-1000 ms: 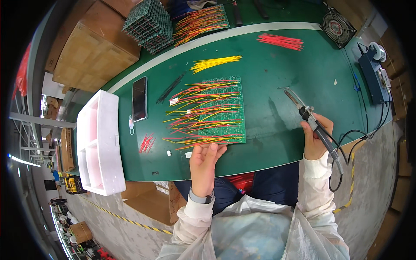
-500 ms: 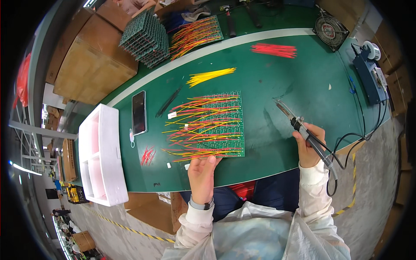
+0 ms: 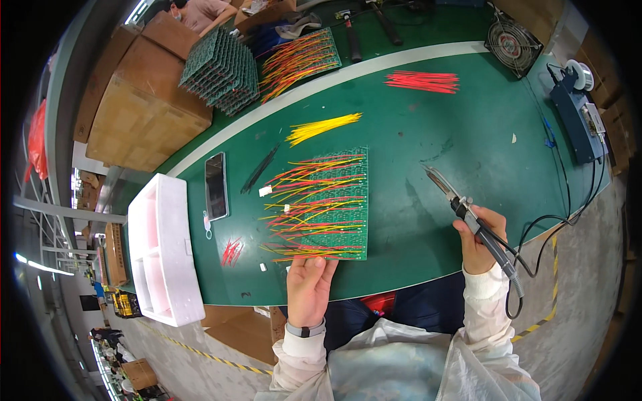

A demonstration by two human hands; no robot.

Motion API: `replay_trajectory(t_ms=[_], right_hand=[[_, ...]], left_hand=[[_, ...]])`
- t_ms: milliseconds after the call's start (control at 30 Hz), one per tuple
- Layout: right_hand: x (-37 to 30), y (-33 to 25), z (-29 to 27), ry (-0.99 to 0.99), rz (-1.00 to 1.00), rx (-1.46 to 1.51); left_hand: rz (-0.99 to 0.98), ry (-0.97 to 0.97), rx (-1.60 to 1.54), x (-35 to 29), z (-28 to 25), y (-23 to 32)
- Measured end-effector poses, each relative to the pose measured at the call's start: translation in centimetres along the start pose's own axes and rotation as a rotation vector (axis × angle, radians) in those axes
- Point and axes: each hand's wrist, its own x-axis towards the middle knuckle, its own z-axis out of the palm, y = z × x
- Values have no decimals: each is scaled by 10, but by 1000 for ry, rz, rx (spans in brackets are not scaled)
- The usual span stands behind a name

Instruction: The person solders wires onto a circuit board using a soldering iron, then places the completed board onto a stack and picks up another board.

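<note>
A green circuit board panel (image 3: 348, 230) lies on the green mat, with rows of red and yellow wires sticking out past its left side. My left hand (image 3: 309, 287) pinches the panel's near edge, thumb on top. In my right hand (image 3: 480, 242) is a soldering iron (image 3: 488, 239) with a grey handle and a wire-feed tube along it. Its tip points up and left, to the right of the panel and apart from it. Beyond the panel lie a bundle of yellow wires (image 3: 324, 129) and some black wires (image 3: 260, 170).
At left are a phone (image 3: 217, 186), short red wires (image 3: 231, 252) and a white foam box (image 3: 194, 281). Red wires (image 3: 422, 81), a fan (image 3: 512, 41) and a blue solder-feeder unit (image 3: 576, 123) sit farther off. Stacked boards (image 3: 221, 70) and cartons (image 3: 144, 113) stand back left; a cable trails at right.
The view has shifted slightly. The panel has turned a little and come slightly nearer to me, still in my left hand. My right hand keeps its hold on the soldering iron.
</note>
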Motion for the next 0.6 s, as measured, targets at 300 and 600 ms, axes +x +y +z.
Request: replay_trajectory(t_ms=[300,600], right_hand=[[9,-5,-2,-28,-147,39],[18,-15,-3,-69,-143,107]], left_hand=[[137,-17,151,45,21,43],[163,-358,96,285,67,78]])
